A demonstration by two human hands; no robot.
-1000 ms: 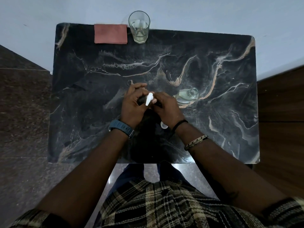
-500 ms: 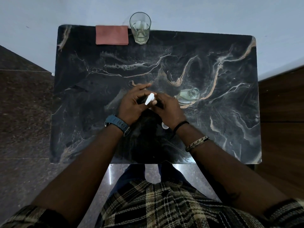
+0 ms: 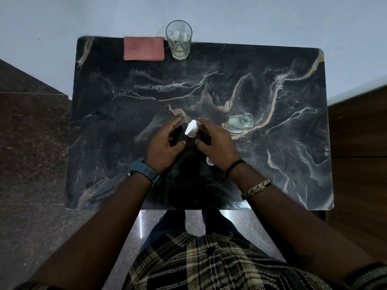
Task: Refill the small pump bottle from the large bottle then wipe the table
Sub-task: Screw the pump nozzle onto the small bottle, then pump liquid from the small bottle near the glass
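On the dark marbled worktop [image 3: 272, 164] the small pump bottle [image 3: 191, 129] stands upright between the person's two hands, its white pump head in plain view and its dark body mostly lost against the stone. The left hand [image 3: 165, 146] sits just to the left of the bottle with its fingers [image 3: 171, 127] spread and loosely curved, the thumb pointing inward below the pump; they are close to the bottle, but whether they touch it cannot be told. The right hand [image 3: 215, 143] mirrors it on the other side, fingers [image 3: 206, 124] likewise spread and curled near the pump, gripping nothing that can be seen. Just beyond the right hand's fingers, to their right, the large bottle [image 3: 238, 124] of clear glass lies on the worktop with its open mouth showing. A small white cap [image 3: 209, 161] peeks out beside the right wrist. Well beyond both sets of fingers, at the far edge, a folded reddish cloth [image 3: 144, 48] lies flat, and just to its right stands a drinking glass [image 3: 179, 39].
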